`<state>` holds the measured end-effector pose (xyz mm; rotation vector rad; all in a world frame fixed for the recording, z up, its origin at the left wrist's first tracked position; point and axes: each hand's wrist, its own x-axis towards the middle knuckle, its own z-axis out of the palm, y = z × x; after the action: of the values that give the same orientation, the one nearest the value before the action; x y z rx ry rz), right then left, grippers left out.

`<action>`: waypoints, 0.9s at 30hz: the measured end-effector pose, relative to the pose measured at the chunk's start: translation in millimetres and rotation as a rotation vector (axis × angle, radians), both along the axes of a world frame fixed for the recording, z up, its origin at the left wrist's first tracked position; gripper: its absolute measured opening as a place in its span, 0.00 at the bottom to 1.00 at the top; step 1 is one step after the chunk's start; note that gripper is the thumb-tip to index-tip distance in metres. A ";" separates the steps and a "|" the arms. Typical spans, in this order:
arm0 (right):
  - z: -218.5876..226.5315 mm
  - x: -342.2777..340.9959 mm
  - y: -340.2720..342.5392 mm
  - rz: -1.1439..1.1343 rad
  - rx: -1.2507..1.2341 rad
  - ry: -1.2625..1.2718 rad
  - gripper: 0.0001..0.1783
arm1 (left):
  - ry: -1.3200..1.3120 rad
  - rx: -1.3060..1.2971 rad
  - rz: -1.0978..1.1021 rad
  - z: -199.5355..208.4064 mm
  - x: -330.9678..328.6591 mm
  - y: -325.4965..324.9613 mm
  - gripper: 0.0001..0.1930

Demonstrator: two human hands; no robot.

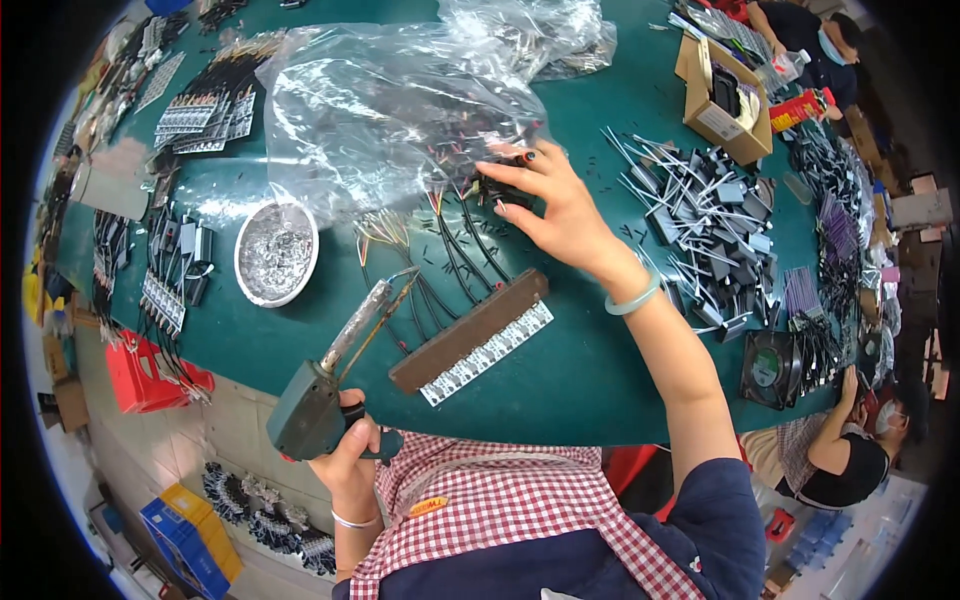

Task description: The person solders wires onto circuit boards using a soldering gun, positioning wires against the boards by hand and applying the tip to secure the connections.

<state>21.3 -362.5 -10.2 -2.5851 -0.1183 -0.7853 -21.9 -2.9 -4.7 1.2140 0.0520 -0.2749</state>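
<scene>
My left hand [352, 452] grips the handle of a green soldering gun [308, 412]. Its metal barrel points up and away, with a thin brownish rod running alongside. Just right of its tip lies a brown bar-shaped holder [470, 330] with a row of small white circuit boards [490, 352] along its near side. Thin black wires [455, 265] stretch from the holder's far side. My right hand [550, 205] reaches over the edge of a clear plastic bag [370, 110], thumb and fingers apart, beside black cables [490, 190]. The bag partly covers the cables' far ends.
A white bowl of silvery material [277, 252] stands left of the soldering gun's tip. Grey-black parts with white wires [710, 225] are heaped at the right, near a cardboard box [730, 110] and a fan [768, 368]. Wired boards [165, 300] lie at left. Two people sit at the right.
</scene>
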 end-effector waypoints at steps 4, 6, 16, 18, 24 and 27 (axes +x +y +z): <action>34.2 -18.1 -5.0 0.079 0.750 0.223 0.13 | -0.026 -0.022 -0.032 1.4 -6.2 -0.4 0.25; 32.5 -33.9 -11.2 0.024 0.721 0.271 0.14 | -0.023 -0.020 -0.028 -1.0 -11.0 2.8 0.25; 8.8 -136.3 0.9 -0.191 1.049 0.342 0.28 | 0.010 0.043 -0.111 -1.0 -16.3 -8.1 0.26; 14.0 -148.9 5.1 -0.282 1.051 0.331 0.27 | -0.007 0.040 -0.136 -1.5 -16.1 -8.5 0.26; 15.9 -180.1 -13.3 -0.583 0.617 -0.121 0.16 | -0.028 0.024 -0.139 -5.5 -15.8 -11.0 0.23; 19.6 -191.0 -31.1 -0.754 0.247 -0.073 0.11 | -0.058 0.048 -0.134 -6.8 -16.4 -8.5 0.22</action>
<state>-169.7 -393.6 9.3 -2.3385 0.9176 -1.0566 -38.4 -11.4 -11.5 1.2751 -0.0739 -0.3570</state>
